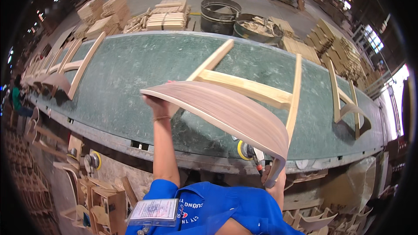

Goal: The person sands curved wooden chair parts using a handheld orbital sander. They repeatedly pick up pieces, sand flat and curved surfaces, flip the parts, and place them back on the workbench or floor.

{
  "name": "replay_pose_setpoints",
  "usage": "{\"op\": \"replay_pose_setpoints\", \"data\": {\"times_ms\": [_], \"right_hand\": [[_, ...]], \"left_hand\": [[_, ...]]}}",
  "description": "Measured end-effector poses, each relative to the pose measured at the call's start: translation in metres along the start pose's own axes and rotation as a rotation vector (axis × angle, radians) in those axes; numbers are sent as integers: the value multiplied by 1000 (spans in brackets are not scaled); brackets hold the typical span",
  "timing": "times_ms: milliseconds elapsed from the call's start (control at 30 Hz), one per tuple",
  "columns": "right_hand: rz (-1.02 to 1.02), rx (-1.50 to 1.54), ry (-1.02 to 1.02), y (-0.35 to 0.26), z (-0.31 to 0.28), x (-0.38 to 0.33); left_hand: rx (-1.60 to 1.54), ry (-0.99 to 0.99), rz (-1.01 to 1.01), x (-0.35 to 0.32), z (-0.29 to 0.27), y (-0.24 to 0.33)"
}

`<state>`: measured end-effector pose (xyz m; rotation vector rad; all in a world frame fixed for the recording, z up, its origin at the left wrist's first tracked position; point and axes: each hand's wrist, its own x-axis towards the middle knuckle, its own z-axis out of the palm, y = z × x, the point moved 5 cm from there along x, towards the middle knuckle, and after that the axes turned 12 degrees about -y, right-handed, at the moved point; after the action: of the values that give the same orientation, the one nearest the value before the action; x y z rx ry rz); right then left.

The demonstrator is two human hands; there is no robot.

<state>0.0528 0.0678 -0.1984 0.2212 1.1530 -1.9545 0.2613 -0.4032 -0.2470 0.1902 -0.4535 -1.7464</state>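
Note:
A wooden chair frame with a curved backrest panel is tilted over the green work table. My left hand grips the panel's left end, its fingers partly hidden behind the wood. At the panel's lower right end, my right hand is closed round the edge. A round sander with a yellow pad rim is beneath the panel by the table's near edge. Its red fitting comes close to my right hand; whether the two touch, I cannot tell.
More chair frames stand on the green table at far left and right. Beyond it are stacked wood pieces and dark round bins. Another sander hangs below the near edge. A person is at far left.

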Motion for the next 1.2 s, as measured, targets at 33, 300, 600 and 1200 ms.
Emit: {"op": "replay_pose_setpoints", "data": {"times_ms": [33,300,600,1200], "right_hand": [[36,-6,-63,5,-3,-7],[427,192,-447,82,25,27],[32,-1105,-854,150,59,101],[-604,-1753,-434,48,20,139]], "left_hand": [[-74,130,-51,-3,9,16],[-17,-534,-3,7,213,155],[684,-496,52,-93,320,114],[575,-400,-184,-209,212,83]]}}
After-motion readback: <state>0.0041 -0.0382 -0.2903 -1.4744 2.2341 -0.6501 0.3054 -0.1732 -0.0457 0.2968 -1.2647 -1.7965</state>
